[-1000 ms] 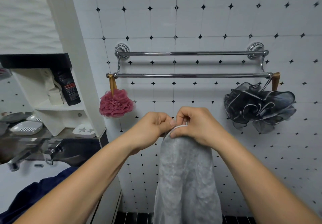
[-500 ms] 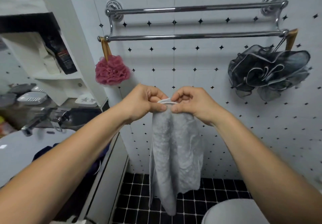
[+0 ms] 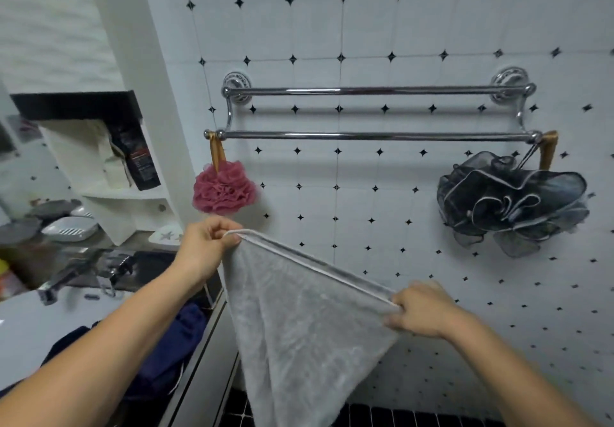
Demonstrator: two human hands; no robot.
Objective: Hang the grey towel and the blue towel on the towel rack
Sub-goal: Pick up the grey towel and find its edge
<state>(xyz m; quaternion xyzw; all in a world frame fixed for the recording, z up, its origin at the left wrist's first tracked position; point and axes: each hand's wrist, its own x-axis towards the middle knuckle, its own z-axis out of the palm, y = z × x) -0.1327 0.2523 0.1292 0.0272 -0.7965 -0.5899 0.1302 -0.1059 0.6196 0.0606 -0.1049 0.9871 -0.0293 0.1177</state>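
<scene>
You are facing the tiled wall (image 3: 398,28), and the towel rack (image 3: 375,112) is sitting on it above your hands, its two chrome bars running level and bare between the end posts. That is offering you plenty of open room in the middle. At the ends it is getting tighter: a dark bath puff (image 3: 511,204) is hanging off the right end and a pink bath puff (image 3: 224,191) off the left, so you are probably wanting to keep the cloth between them.

The grey towel (image 3: 305,323) is hanging below the rack, well apart from it, stretched along its hemmed top edge and drooping to a point below. It is looking soft, light and limp, so it is likely to sag wherever you are not holding it; the corners of the hem seem the right places to grip. Your left hand (image 3: 202,250) is pinching one corner high up, and your right hand (image 3: 422,310) is pinching the other corner lower, leaving the edge slanted.

The blue towel (image 3: 179,343) is lying bunched at the sink's edge under your left arm, waiting its turn.
</scene>
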